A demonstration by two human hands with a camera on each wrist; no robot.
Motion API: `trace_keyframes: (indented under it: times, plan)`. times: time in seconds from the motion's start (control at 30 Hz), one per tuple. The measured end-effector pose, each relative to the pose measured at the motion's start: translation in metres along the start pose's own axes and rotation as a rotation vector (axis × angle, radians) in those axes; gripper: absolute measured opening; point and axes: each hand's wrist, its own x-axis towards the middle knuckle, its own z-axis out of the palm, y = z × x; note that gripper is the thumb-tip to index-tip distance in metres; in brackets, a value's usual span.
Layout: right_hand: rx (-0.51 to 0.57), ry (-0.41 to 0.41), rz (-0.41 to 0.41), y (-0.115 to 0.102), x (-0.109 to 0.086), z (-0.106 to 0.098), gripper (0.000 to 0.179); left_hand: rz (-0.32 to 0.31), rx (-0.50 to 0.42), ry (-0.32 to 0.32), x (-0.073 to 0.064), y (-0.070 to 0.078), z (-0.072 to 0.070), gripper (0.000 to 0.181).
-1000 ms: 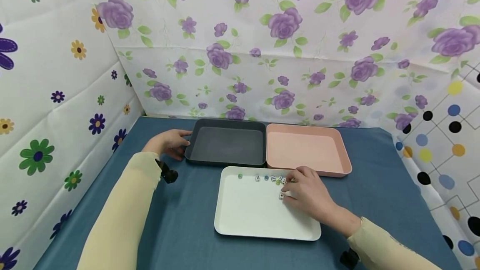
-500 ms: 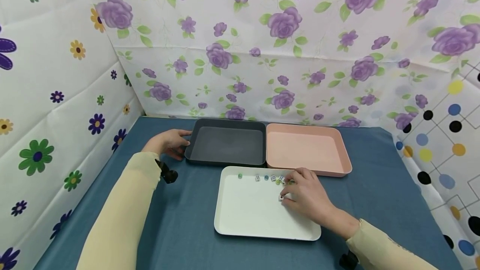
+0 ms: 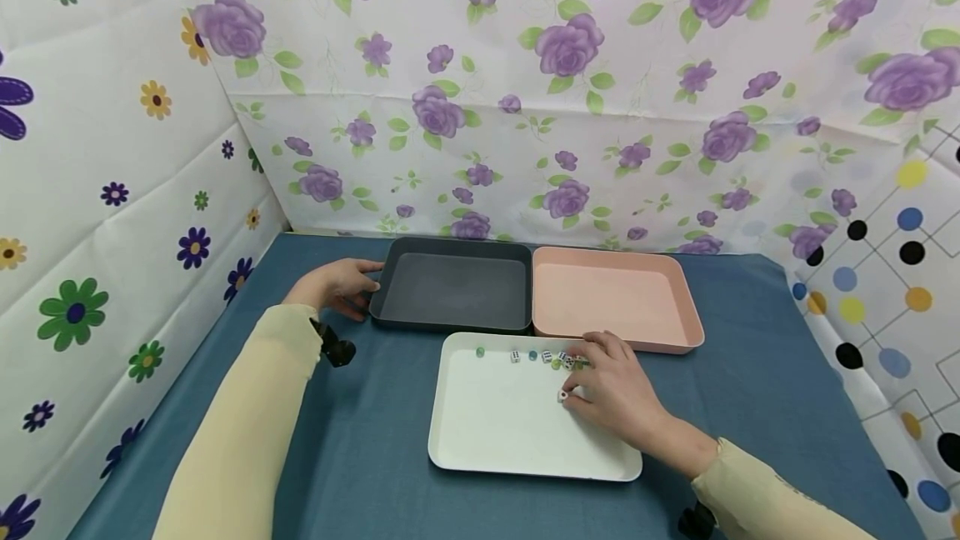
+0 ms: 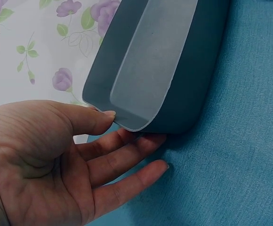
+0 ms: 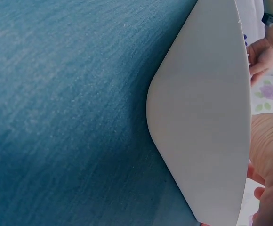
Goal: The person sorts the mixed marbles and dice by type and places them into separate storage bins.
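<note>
My left hand is at the left end of a dark grey tray. In the left wrist view, its thumb lies on the rim of the tray while the other fingers touch the wall from outside. Over the right part of a white tray, my right hand pinches a white die at its thumb tip. Beyond the die, several dice and small green and blue beads lie along the tray's far side, some partly hidden by the right fingers.
A pink tray stands against the dark tray's right side, just behind the white one. All three trays rest on a blue cloth. Flowered cloth hangs behind. The right wrist view mostly shows the white tray's outer wall.
My right hand has shifted very slightly toward the near side with the die at its thumb, and its upper fingers have moved a little. My left hand stays on the dark tray.
</note>
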Motion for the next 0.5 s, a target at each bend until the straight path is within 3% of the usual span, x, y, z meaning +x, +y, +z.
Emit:
trace_keyframes:
  times: [0.3,0.5]
  plan:
    - [0.012,0.066,-0.041,0.008,0.006,-0.011,0.013,-0.001,0.001,-0.011,0.001,-0.001,-0.001,0.062]
    - [0.035,0.109,-0.011,0.023,0.011,-0.026,0.015,-0.006,0.003,-0.017,0.000,0.000,-0.002,0.062]
